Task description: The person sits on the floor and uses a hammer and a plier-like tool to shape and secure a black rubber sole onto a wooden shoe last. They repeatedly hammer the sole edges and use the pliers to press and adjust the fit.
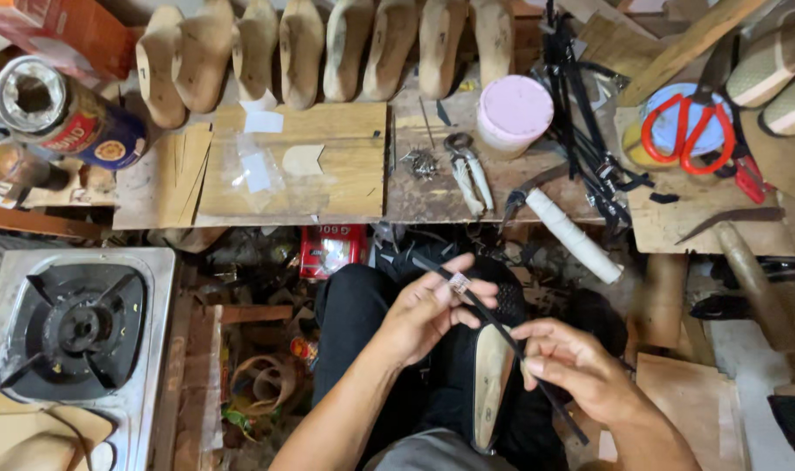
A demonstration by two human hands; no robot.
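In the head view, both hands sit low in the centre of the frame, over the person's dark-trousered lap. The left hand pinches the upper end of a thin black strap between thumb and fingertips, just where a small pale tag is fixed to it. The right hand is closed on the same strap further down, toward the lower right. So the strap's long axis runs on a diagonal from the upper left, near the left hand, down to the lower right, where its free end pokes out past the right hand. The two hands are apart, each clamped on the strap, with a bare stretch taut between them. Under that stretch lies a shoe sole with a pale insole, resting on the lap, lengthwise up and down the frame; whether the strap touches it cannot be told. Across the upper half runs the wooden worktop, with a row of wooden shoe lasts along the top edge, a pink tub, pincers and red-handled scissors at upper right. A gas burner sits at lower left.
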